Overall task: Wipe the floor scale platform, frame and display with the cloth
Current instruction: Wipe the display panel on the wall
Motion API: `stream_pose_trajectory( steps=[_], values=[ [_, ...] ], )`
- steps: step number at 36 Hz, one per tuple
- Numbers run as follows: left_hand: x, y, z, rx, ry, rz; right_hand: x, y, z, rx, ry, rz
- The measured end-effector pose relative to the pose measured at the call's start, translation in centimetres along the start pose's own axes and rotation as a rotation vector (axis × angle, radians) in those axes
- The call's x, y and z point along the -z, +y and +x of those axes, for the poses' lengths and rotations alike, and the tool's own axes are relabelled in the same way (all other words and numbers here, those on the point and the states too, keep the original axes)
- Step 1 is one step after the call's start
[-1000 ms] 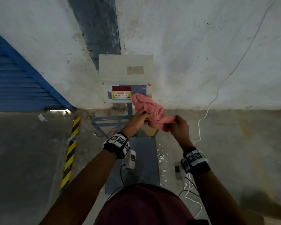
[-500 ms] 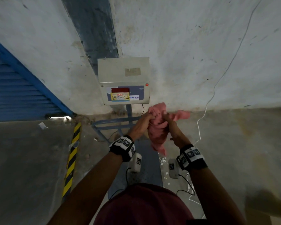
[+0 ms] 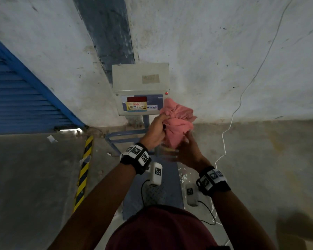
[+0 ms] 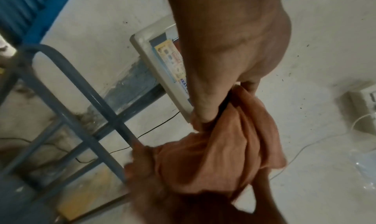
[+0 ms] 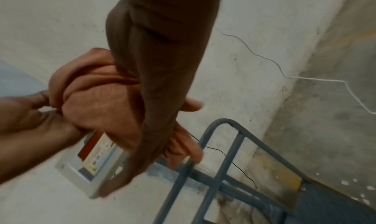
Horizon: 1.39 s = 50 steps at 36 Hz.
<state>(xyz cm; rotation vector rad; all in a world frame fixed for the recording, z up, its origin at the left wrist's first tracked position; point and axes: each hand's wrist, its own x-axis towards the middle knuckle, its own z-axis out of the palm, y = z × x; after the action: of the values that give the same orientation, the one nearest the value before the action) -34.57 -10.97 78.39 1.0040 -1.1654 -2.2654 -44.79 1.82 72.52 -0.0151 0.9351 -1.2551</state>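
2 hands bunch cloth | L hand grips, R hand cups | display just behind

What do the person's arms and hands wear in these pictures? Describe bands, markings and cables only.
Both forearms are bare, with no sleeves. The left hand and right hand wear no gloves. Each wrist carries a black band with white tiles printed with black square codes. A small white camera box hangs under each wrist, trailing a thin black cable.
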Motion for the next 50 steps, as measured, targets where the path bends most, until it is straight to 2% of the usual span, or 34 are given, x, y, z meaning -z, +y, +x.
stream_pose_trajectory(
  steps=[2, 3, 5, 8, 10, 14, 15, 18, 21, 23, 25, 29, 34, 39, 41, 45, 50],
  values=[
    [-0.3, -0.1, -0.6, 0.036, -0.085, 0.247, -0.4, -1.6, 0.9, 0.116, -0.06, 0.1],
    [-0.5, -0.3, -0.6, 0.045, -0.113, 0.406, -0.5, -2.4, 1.2, 0.19, -0.04, 0.089],
    [-0.4, -0.7, -0.2, 0.065, -0.122, 0.632, -1.0, -4.0, 1.6, 0.313, 0.044, -0.009],
    [0.1, -0.2, 0.6, 0.054, -0.119, 0.788, -1.5, -5.7, 1.8, 0.393, 0.193, -0.18],
    [0.6, 1.4, 1.0, -0.06, -0.069, 0.942, -2.0, -7.2, 1.7, 0.431, 0.251, -0.228],
    [2.3, 6.2, 2.3, -0.539, 0.258, 1.223, -4.2, -11.5, 1.2, 0.572, 0.366, -0.265],
    [2.8, 7.4, 2.8, -0.598, 0.3, 1.318, -4.9, -12.6, 1.2, 0.594, 0.353, -0.238],
    [4.5, 10.6, 4.7, -0.573, 0.288, 1.615, -7.2, -15.4, 1.7, 0.639, 0.242, -0.196],
    [5.6, 12.2, 6.4, -0.445, 0.249, 1.815, -8.9, -17.4, 3.6, 0.628, 0.272, -0.232],
    [5.9, 12.3, 7.2, -0.37, 0.234, 1.871, -10.0, -18.3, 5.3, 0.623, 0.277, -0.325],
    [6.2, 12.1, 7.8, -0.366, 0.247, 1.89, -10.7, -18.8, 6.7, 0.615, 0.298, -0.434],
    [6.9, 11.9, 8.7, -0.381, 0.229, 1.888, -10.1, -18.6, 9.5, 0.546, 0.316, -0.484],
    [7.3, 12.0, 9.2, -0.389, 0.21, 1.872, -9.7, -16.1, 8.1, 0.46, 0.346, -0.509],
    [6.7, 11.7, 9.5, -0.371, 0.219, 1.888, -10.1, -17.3, 9.1, 0.618, 0.437, -0.438],
    [6.7, 11.8, 9.6, -0.367, 0.221, 1.894, -10.5, -18.8, 10.5, 0.629, 0.411, -0.484],
    [7.5, 11.9, 9.7, -0.394, 0.222, 1.885, -10.3, -19.8, 12.3, 0.56, 0.281, -0.545],
    [7.4, 11.6, 9.4, -0.418, 0.224, 1.849, -7.3, -16.1, 12.2, 0.481, 0.449, -0.568]
  ],
)
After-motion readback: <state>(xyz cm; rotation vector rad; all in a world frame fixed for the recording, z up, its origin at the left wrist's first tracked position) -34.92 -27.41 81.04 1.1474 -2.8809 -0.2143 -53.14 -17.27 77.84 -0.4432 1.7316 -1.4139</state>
